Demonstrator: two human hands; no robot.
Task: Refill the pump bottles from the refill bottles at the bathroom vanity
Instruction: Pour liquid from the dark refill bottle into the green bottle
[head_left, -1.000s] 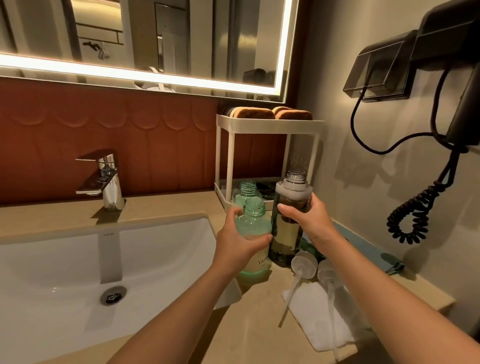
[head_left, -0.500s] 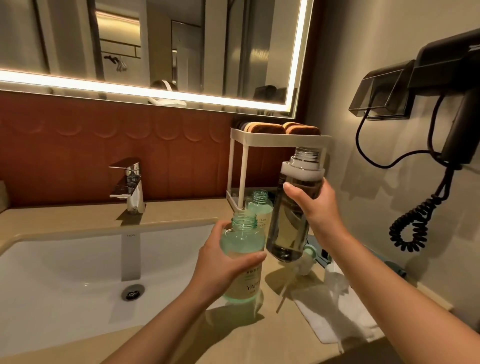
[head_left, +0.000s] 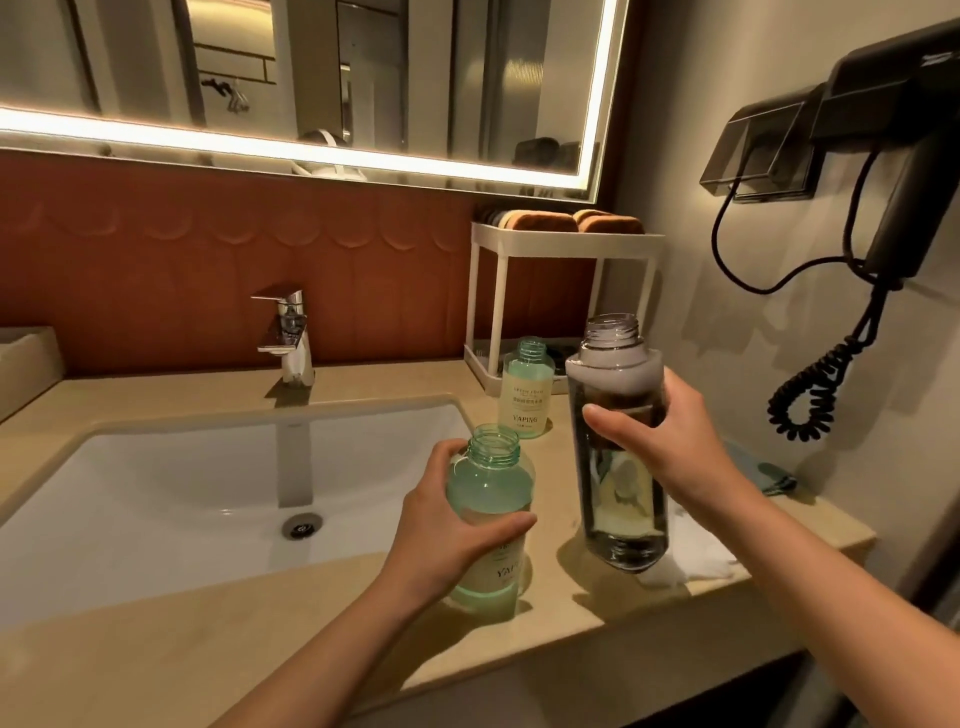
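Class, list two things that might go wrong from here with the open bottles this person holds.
1. The right hand alone holds the dark bottle above the counter; it might slip.
2. The green bottle in the left hand has a narrow neck and no funnel shows, so pouring may spill.

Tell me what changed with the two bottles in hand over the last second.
The right hand lifted the tall clear bottle off the counter and holds it above the white cloth. The left hand drew its green bottle away from the rack, toward the counter's front. Unchanged: both grips, both necks open, and the second green bottle by the rack.
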